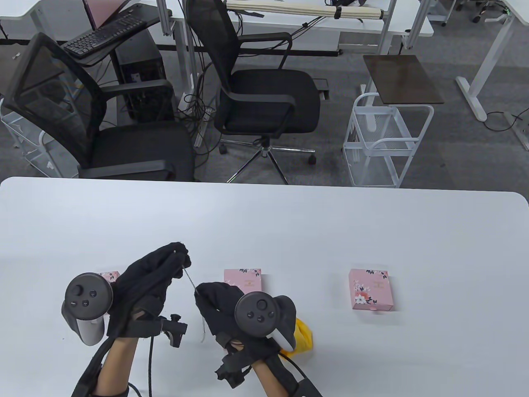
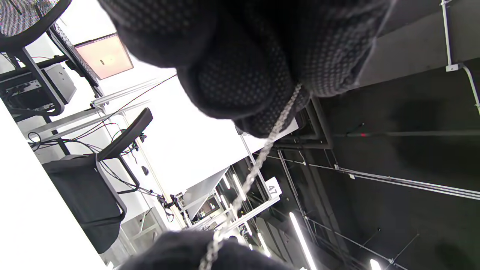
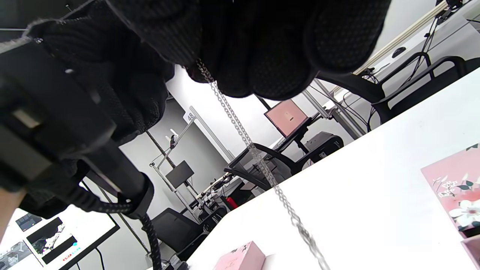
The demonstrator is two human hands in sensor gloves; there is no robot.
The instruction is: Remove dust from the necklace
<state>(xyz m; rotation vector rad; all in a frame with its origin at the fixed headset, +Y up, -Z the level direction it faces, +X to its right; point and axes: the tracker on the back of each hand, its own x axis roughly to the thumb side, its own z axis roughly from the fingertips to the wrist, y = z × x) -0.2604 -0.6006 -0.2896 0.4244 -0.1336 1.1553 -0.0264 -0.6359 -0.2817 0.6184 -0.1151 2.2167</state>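
While the thin necklace point(image 1: 189, 281) hung stretched above the table point(image 1: 330, 231), pinched between left hand point(image 1: 153, 277) and right hand point(image 1: 219, 302), looked light, floppy, slippery; best gripped near both ends.

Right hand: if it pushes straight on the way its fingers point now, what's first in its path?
The right hand pinches the necklace chain and points up-left toward the left hand, which holds the chain's other end. It would probably meet the left hand's fingers first; relative height is unclear.
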